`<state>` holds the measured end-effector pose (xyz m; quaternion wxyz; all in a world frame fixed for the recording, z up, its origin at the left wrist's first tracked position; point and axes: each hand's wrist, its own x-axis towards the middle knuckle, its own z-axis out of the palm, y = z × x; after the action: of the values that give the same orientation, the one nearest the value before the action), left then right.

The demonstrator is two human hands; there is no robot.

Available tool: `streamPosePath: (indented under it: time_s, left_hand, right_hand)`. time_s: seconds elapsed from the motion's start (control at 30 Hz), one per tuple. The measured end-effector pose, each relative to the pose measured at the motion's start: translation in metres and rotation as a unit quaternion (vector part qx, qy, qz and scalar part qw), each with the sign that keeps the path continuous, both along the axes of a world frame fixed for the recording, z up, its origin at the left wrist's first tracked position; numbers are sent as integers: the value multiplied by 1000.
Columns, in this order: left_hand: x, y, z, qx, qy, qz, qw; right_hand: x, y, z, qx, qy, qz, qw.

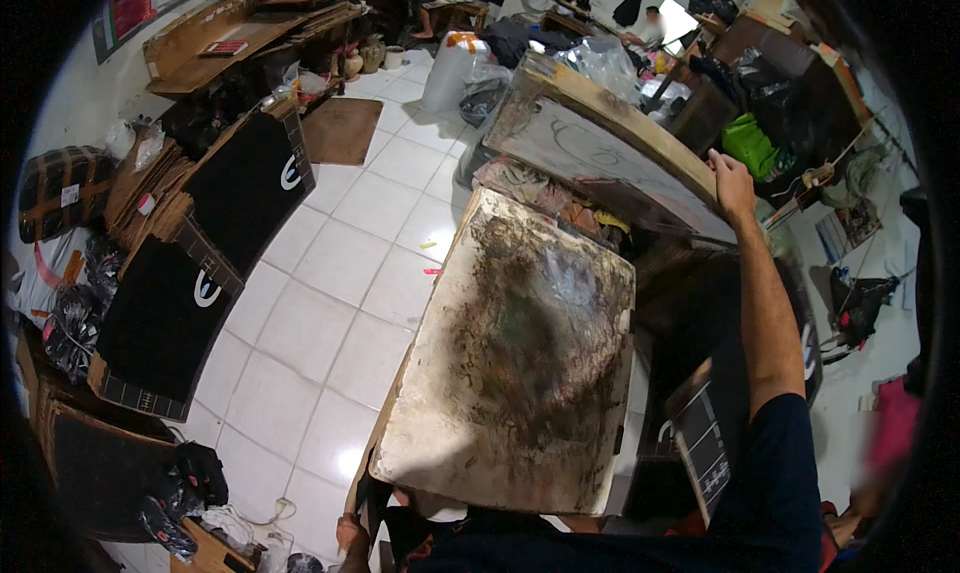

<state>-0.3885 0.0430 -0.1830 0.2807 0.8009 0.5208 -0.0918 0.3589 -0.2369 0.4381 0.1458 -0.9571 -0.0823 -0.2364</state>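
Observation:
In front of me a large pale board (510,363) with heavy dark stains leans at a tilt. My left hand (350,535), low at the picture's bottom edge, is closed round the brown edge at its near left corner. Reaching forward, my right hand (733,183) grips the top edge of a thick wooden-edged panel (610,158). That panel stands on its side beyond the board, its whitish face marked with faint curved lines. Crumpled cloth (535,188) lies between the two. Part of my left hand is cut off by the frame.
To the left, black printed cardboard sheets (165,318) lean over stacked cardboard. A taped dark parcel (65,193) sits behind them. White floor tiles (310,323) run along the board's left side. Bags, including a green one (748,145), crowd the far right. Another person (650,31) sits far back.

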Motion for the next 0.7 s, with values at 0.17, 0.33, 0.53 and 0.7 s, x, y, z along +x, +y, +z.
streamPosePath:
  time_s: [0.17,0.33,0.53,0.7]
  left_hand:
    - [58,86,59,228,-71,-14,971]
    - [104,208,227,293,-56,-26,954]
    - [-7,307,447,355,-259,56,896]
    - [-98,391,540,287,-382,113,871]
  right_hand:
    - [0,2,2,0,7,-18,1000]
    - [6,4,8,-8,31,-19,999]
    - [29,2,10,-14,13,-9,1000]
    - [34,0,6,-26,11,-12,1000]
